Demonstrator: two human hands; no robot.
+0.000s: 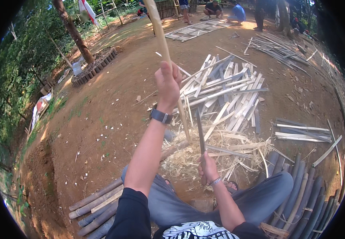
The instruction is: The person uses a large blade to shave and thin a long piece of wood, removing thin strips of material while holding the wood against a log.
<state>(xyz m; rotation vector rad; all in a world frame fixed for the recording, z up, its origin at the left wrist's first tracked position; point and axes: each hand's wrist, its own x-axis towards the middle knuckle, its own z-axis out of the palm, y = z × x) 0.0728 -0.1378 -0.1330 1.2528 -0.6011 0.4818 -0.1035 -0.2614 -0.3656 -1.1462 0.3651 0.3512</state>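
Left hand (168, 85) raised, I grip a tilted wooden stick (162, 42), its lower end by pale shavings (180, 161); my right hand (209, 167) is closed around a knife (201, 133), blade pointing up.

The left hand (167, 85) holds a stick (162, 44), and its low end is down by the wood shavings (180, 164). The right hand (208, 167), to the right of the stick, holds a knife (201, 133) with its tip up. The shavings lie on the ground (105, 119) in front of the person's legs (260, 195). Just behind them is a pile of wood strips (228, 91), with a little stack (302, 137) to the right. Poles (97, 203) lie by the left leg, and more poles (300, 199) by the right leg. Far back is a frame (198, 30) on the ground, people (238, 14) behind it, and another pile (280, 49) to its right.
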